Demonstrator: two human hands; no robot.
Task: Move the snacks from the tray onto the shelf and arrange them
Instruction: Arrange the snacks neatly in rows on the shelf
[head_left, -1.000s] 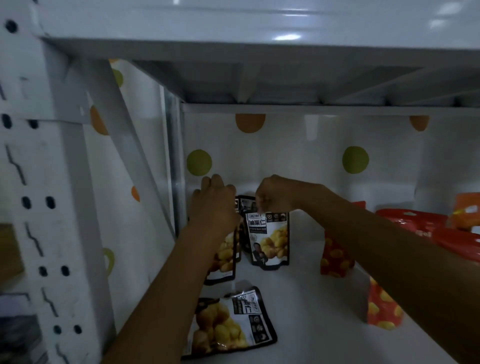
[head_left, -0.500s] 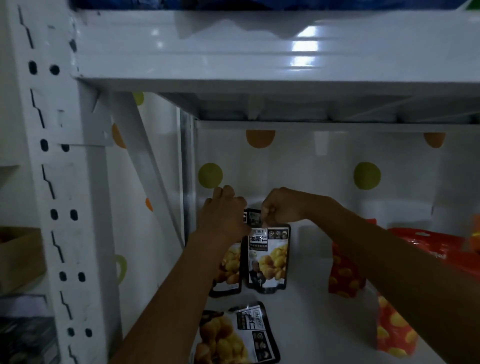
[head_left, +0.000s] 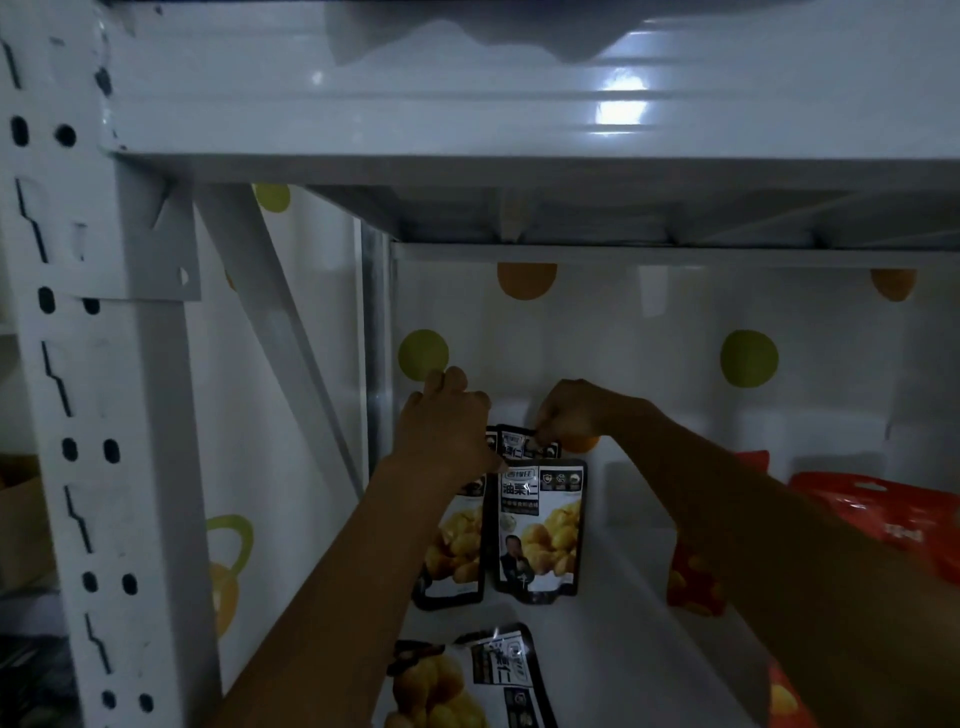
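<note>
**A:** Both hands are deep on the white metal shelf (head_left: 623, 649)! The right hand (head_left: 569, 415) pinches the top edge of a rear black foil pouch (head_left: 519, 444), which stands just behind the front black-and-white chestnut pouch (head_left: 537, 530).

**B:** The left hand (head_left: 447, 423) covers the top of the neighbouring yellow-printed pouch (head_left: 457, 551), touching the front pouch's left. Its grip is hidden, I can't tell. A flat black pouch (head_left: 467, 680) lies before it.

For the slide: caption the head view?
Left hand and right hand grip upright black pouches at back left of the shelf; flat pouch in front, red pouches right.
</note>
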